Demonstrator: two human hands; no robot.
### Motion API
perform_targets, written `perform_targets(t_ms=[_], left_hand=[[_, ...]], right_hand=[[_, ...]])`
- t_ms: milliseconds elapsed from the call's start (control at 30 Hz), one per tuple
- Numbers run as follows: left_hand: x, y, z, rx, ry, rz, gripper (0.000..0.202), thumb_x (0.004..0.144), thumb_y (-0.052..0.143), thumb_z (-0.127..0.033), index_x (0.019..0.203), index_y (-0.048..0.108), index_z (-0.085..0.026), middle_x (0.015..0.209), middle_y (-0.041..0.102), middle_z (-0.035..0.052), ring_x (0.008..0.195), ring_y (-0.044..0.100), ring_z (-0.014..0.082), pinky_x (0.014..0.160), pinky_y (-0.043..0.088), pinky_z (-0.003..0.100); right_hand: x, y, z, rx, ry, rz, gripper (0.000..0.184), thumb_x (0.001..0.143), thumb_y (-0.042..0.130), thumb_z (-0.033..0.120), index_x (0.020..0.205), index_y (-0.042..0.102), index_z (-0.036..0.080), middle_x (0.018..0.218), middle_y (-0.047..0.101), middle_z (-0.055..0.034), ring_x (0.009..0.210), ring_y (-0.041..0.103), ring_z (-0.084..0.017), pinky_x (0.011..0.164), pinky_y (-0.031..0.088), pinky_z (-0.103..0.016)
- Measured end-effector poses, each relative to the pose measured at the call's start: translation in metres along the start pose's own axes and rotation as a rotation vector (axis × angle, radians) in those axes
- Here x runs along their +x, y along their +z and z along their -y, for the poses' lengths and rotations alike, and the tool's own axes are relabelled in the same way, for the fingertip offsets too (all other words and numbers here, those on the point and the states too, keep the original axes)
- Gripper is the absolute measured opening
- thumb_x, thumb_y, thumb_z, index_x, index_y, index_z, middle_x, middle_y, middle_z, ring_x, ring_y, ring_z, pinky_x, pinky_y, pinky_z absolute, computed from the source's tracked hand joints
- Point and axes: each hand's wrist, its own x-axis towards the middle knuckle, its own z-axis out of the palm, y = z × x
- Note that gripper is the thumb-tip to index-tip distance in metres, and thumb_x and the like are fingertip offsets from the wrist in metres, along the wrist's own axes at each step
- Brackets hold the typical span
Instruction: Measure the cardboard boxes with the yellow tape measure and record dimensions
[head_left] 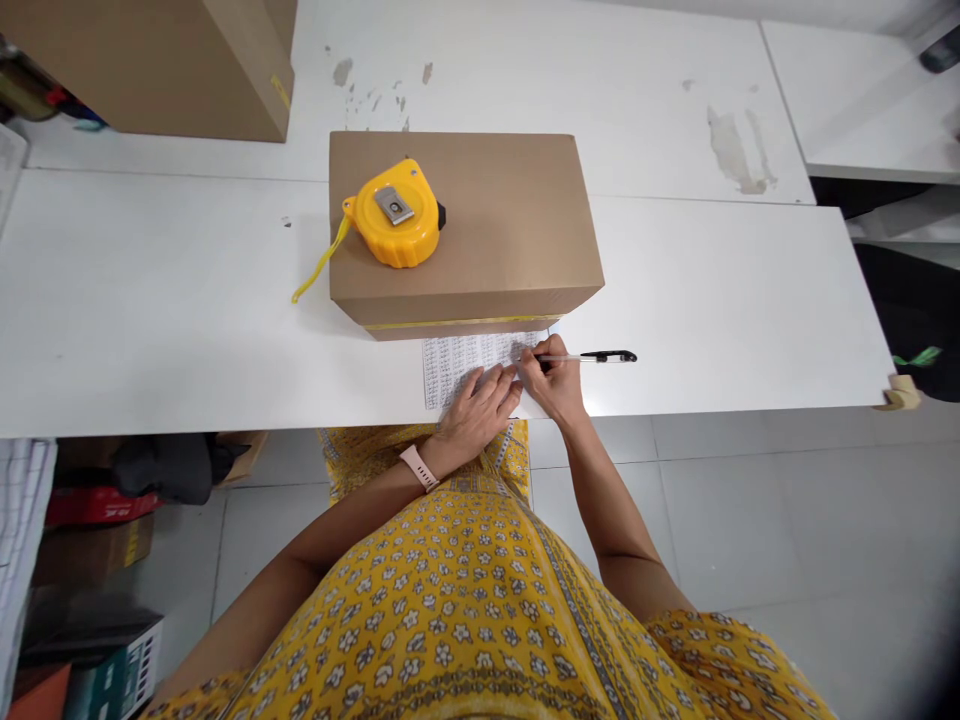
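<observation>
My right hand (556,382) grips a pen (592,357) with a clear barrel and black cap end, its tip down at the paper. A sheet of paper (444,368) covered in rows of handwriting lies at the table's front edge. Flat on its lower right part rests my left hand (481,408), fingers stretched out toward the right hand. Just behind the paper stands a closed brown cardboard box (502,215), which reaches the paper's far edge. On top of the box, at its left, sits a yellow tape measure (399,215) with a metal clip and a yellow strap.
The white table (720,310) has peeled patches toward the back. A bigger cardboard box (202,75) stands at the back left. Under the table on the left are a dark cloth item (169,468) and boxes. A beige corner guard (900,393) covers the right front corner.
</observation>
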Motion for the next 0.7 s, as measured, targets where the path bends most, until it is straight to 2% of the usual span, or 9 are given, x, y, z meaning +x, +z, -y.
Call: perform_targets(t_ms=[367,700], left_hand=[[-0.0006,0.0026,-0.0004,0.004,-0.005,0.004,0.053,0.105,0.054,-0.034,0.153,0.050,-0.012,0.160,0.050,0.0185,0.152,0.043,0.0314,0.127,0.034,0.050],[0.0005,-0.0034,-0.0003,-0.007,-0.015,0.049,0.059,0.101,0.063,-0.036,0.153,0.050,-0.012,0.162,0.047,0.0189,0.152,0.042,0.0320,0.128,0.032,0.050]], right_hand=[[-0.0008,-0.0006,0.0043,-0.017,-0.019,0.002,0.025,0.087,0.064,0.032,0.073,0.045,0.026,0.054,0.043,0.0084,0.049,0.039,-0.010,0.050,0.032,-0.027],[0.0002,-0.0008,-0.0001,-0.005,0.004,-0.028,0.024,0.087,0.064,0.032,0.074,0.045,0.026,0.053,0.043,0.0084,0.050,0.038,-0.010,0.051,0.031,-0.027]])
